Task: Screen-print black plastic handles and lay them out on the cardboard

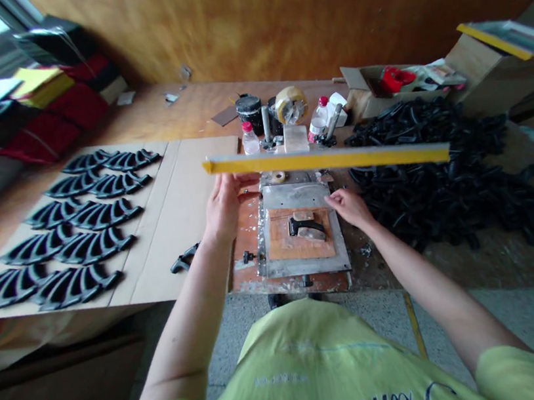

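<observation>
My left hand (224, 207) reaches under a long yellow bar (326, 160), with its fingers against the bar's lower edge. The bar crosses the view above a metal plate (291, 196) on a paint-stained wooden board (246, 242). My right hand (349, 208) rests at the plate's right edge, holding nothing I can see. An orange pad (283, 244) lies on the plate, and a black plastic part (306, 224) sits in its middle. The bar partly hides the plate's far end.
Rows of black fan-shaped parts (89, 245) lie on a cardboard sheet (182, 198) to the left. A large heap of black pieces (441, 169) fills the right. Bottles and a tape roll (290, 104) stand beyond the plate, next to a cardboard box (366, 93).
</observation>
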### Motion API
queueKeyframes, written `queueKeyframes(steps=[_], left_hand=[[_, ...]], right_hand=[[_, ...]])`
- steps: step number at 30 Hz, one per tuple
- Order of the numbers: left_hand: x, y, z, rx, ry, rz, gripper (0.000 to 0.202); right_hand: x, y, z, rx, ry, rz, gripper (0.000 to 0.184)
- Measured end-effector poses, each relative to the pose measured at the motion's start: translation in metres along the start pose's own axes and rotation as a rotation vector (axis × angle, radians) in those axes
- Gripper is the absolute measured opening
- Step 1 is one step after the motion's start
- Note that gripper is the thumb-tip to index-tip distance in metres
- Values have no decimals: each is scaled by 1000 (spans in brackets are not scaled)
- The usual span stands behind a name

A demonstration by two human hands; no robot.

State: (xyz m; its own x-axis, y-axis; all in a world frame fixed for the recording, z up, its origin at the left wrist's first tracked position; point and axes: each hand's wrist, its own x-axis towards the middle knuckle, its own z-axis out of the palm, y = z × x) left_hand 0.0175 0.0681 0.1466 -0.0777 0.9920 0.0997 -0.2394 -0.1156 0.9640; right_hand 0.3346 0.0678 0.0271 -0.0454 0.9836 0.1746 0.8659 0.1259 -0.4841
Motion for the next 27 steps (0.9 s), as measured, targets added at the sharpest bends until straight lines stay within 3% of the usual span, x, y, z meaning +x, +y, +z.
queueKeyframes(steps=[3, 6, 8, 10, 12, 15, 16, 18, 20, 23, 25, 27], left_hand=[[18, 4, 13, -56, 22, 6, 44], [-6, -18, 19, -95, 103, -82, 41], [-44, -45, 24, -82, 35, -345, 41], [-85, -73, 29, -73, -130, -720, 47], [-116, -95, 32, -181, -116, -855, 46], [-127, -110, 21, -315, 24, -841, 36], [-123, -112, 10, -292, 68, -817, 34], [-111, -112, -28, -158, 180, -745, 32], [-103, -110, -80, 37, 355, -644, 31], [-109, -112, -166, 361, 629, -616, 28], [-120, -120, -212, 614, 706, -680, 30], [-127, -130, -241, 804, 692, -743, 34]], right_hand=[[-29, -26, 37, -124, -176, -100, 33], [-38, -50, 51, -207, -245, -30, 21], [-42, -63, 51, -162, -247, 99, 20], [-50, -79, 52, -76, -176, 140, 20], [-62, -97, 54, 33, -105, -12, 17], [-73, -103, 53, 234, -130, -388, 13], [-72, -95, 49, 274, -136, -446, 15], [-65, -59, 38, 244, -101, -398, 19], [-55, -3, 26, 47, -60, -227, 22], [-47, 85, 19, -249, -216, -36, 21], [-51, 125, 21, -322, -345, 24, 23], [-57, 143, 26, -323, -381, 20, 24]])
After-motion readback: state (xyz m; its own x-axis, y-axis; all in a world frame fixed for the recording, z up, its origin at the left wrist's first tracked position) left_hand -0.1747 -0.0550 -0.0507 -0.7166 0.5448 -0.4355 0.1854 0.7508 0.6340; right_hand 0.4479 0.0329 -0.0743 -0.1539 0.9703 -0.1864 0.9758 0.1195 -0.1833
